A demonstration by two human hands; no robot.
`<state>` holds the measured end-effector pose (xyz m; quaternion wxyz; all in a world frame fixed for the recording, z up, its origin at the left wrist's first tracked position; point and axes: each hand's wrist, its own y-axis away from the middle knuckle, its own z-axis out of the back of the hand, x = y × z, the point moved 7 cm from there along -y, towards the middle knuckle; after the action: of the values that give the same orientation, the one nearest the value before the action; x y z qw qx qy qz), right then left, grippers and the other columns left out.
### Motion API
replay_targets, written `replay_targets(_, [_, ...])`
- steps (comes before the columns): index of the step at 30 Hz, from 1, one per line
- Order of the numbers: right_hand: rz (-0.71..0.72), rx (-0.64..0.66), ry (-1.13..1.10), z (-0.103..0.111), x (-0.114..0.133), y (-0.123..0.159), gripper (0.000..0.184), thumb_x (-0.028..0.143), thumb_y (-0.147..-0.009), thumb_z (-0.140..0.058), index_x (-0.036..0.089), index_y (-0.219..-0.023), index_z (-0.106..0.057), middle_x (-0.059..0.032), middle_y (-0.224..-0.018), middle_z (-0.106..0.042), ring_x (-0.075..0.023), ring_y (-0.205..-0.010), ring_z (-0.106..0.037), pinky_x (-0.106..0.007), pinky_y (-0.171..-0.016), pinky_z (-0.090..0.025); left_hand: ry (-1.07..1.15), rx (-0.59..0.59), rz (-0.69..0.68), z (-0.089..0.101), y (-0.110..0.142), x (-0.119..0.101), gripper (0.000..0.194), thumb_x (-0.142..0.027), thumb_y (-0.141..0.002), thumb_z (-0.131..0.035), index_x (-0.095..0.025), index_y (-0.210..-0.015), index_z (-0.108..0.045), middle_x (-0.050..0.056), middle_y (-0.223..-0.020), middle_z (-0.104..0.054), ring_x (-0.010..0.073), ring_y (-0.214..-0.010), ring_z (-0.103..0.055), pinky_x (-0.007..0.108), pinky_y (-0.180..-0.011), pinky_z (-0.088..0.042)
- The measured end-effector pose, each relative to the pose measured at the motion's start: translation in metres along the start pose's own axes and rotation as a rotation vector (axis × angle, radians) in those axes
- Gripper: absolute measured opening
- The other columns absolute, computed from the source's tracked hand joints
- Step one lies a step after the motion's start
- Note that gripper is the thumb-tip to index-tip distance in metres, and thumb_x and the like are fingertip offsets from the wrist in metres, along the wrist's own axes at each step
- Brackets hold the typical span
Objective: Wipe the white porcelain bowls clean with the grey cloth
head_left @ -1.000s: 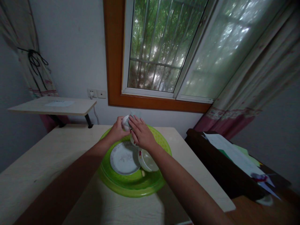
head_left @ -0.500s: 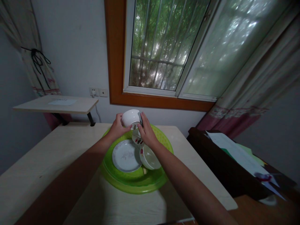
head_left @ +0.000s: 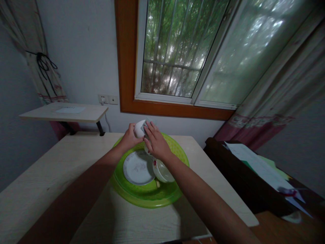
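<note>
Over the far part of a green basin [head_left: 149, 202], my left hand [head_left: 130, 138] grips a white bowl [head_left: 139, 128] by its left side, thumb below. The bowl is tipped on its side. My right hand [head_left: 156, 142] lies across the bowl's right side and presses a greyish cloth [head_left: 145, 124] to it; the cloth is mostly hidden by the fingers. Inside the basin, a white plate [head_left: 138, 168] with a faint pattern lies flat. A second bowl [head_left: 164, 172] with a red flower mark leans at the right. Another bowl is mostly covered by my right hand.
The basin stands on a pale wooden table [head_left: 83, 152]. A small raised shelf [head_left: 66, 113] with a paper on it is at the left back. Papers [head_left: 254, 166] lie on dark furniture at the right. A wall and a barred window [head_left: 175, 51] rise behind.
My right hand has moved left and over the bowl, covering more of it and of the bowl beneath. My left hand still holds the bowl, which has turned slightly.
</note>
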<state>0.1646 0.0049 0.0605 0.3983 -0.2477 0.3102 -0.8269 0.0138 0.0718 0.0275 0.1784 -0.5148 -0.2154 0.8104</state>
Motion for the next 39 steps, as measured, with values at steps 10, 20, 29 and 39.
replay_targets(10, [-0.214,-0.114,-0.148,-0.003,-0.033,0.006,0.059,0.037,-0.104,-0.038,0.025,-0.160,-0.022,-0.0077,-0.166,-0.025,-0.0233,-0.154,-0.026,-0.052,-0.126,-0.025,0.006,-0.067,-0.002,0.007,-0.001,0.000,0.070,-0.040,-0.063,-0.081,-0.021,-0.115,-0.040,0.010,-0.111,-0.063,0.0213,-0.094,-0.065,0.030,-0.072,-0.051])
replay_targets(20, [-0.263,-0.126,-0.156,-0.005,-0.043,0.012,0.060,0.041,-0.104,-0.039,0.022,-0.159,-0.025,-0.0108,-0.164,-0.030,-0.0242,-0.152,-0.031,-0.051,-0.125,-0.027,-0.036,-0.045,0.017,0.006,0.001,-0.003,0.066,-0.038,-0.063,-0.079,-0.021,-0.114,-0.039,0.009,-0.108,-0.061,0.0208,-0.092,-0.063,0.032,-0.074,-0.051])
replay_targets(29, [-0.034,-0.046,-0.032,0.002,-0.007,0.002,0.060,0.027,-0.102,-0.043,0.025,-0.159,-0.025,-0.0070,-0.166,-0.025,-0.0245,-0.156,-0.018,-0.056,-0.126,-0.025,-0.015,0.033,-0.046,-0.002,0.003,-0.002,0.066,-0.039,-0.067,-0.079,-0.020,-0.117,-0.040,0.010,-0.112,-0.063,0.0204,-0.096,-0.065,0.031,-0.077,-0.052])
replay_targets(39, [-0.025,-0.041,-0.040,0.002,-0.005,0.001,0.056,0.027,-0.103,-0.040,0.026,-0.158,-0.029,-0.0062,-0.165,-0.030,-0.0235,-0.155,-0.021,-0.056,-0.126,-0.024,0.012,0.052,-0.045,-0.003,0.004,-0.003,0.067,-0.037,-0.066,-0.080,-0.019,-0.118,-0.042,0.010,-0.110,-0.065,0.0217,-0.094,-0.067,0.033,-0.078,-0.054])
